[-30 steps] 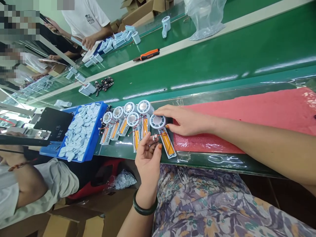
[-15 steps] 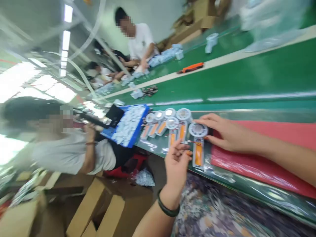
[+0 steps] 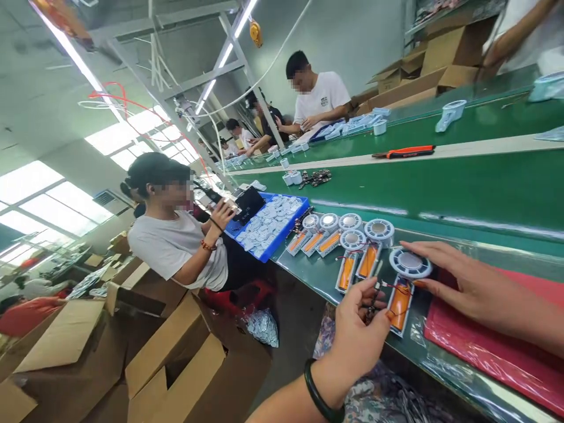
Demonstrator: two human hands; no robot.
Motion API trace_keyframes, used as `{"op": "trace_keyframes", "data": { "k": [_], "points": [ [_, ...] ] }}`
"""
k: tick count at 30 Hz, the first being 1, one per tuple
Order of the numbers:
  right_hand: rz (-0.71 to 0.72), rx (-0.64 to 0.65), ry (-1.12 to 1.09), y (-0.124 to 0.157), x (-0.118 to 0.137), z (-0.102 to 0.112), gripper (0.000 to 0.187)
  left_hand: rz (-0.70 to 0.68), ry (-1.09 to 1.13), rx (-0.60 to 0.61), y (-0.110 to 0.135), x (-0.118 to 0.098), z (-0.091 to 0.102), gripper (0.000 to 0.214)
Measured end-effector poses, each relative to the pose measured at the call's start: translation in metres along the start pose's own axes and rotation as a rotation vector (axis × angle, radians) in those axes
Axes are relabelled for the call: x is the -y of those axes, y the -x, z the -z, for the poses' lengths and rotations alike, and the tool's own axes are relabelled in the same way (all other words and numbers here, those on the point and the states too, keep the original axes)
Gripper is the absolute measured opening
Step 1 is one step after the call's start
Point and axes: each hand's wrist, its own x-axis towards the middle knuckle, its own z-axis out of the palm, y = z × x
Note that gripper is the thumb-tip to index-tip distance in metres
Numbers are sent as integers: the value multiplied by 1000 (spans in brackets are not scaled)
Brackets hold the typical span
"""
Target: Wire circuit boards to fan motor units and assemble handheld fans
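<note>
My right hand (image 3: 458, 282) grips the round head of a light-blue housing (image 3: 410, 263), thumb and fingers on either side of its slotted rim. An orange battery (image 3: 400, 305) sits in the straight body of that housing, which lies on the table. Just left of the battery, my left hand (image 3: 363, 317) is closed, fingers curled round a small dark wired part (image 3: 370, 302) that they mostly hide. Thin wires and a white connector (image 3: 382, 284) show by its fingertips. Several similar housings (image 3: 352, 239) with orange batteries lie in a cluster to the left.
Red sheet material (image 3: 489, 346) lies under my right forearm. A blue tray (image 3: 282, 235) of pale parts stands to the left, near a seated co-worker (image 3: 176, 235). Orange-handled pliers (image 3: 409, 151) and a pile of dark parts (image 3: 315, 178) lie farther back. Open cardboard boxes (image 3: 176, 364) stand on the floor.
The view has swung, so the table and hands appear farther right and lower, and sharper. My right hand stays on the same housing; my left hand remains beside its battery.
</note>
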Motion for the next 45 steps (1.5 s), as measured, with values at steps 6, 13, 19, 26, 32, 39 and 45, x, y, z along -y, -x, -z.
{"op": "trace_keyframes", "data": {
  "k": [6, 13, 19, 26, 32, 39, 45],
  "points": [
    [84, 29, 62, -7, 11, 23, 54, -40, -85, 23, -3, 1, 6, 59],
    [-6, 30, 72, -8, 10, 40, 60, -95, -144, 85, -10, -6, 4, 56],
    [-16, 61, 75, -7, 7, 31, 63, -341, -425, 3, -9, -2, 10, 45],
    [-42, 58, 94, -8, 8, 23, 63, -293, -455, 39, -10, 1, 14, 48],
    [-48, 56, 97, -9, 11, 24, 67, -443, -632, 27, -9, -2, 17, 43],
    [-110, 55, 223, -10, 16, 21, 71, -625, -806, 19, -9, -3, 19, 42],
    [-142, 95, 279, -11, 13, 24, 73, -740, -910, 77, -7, -1, 21, 46]
  ]
}}
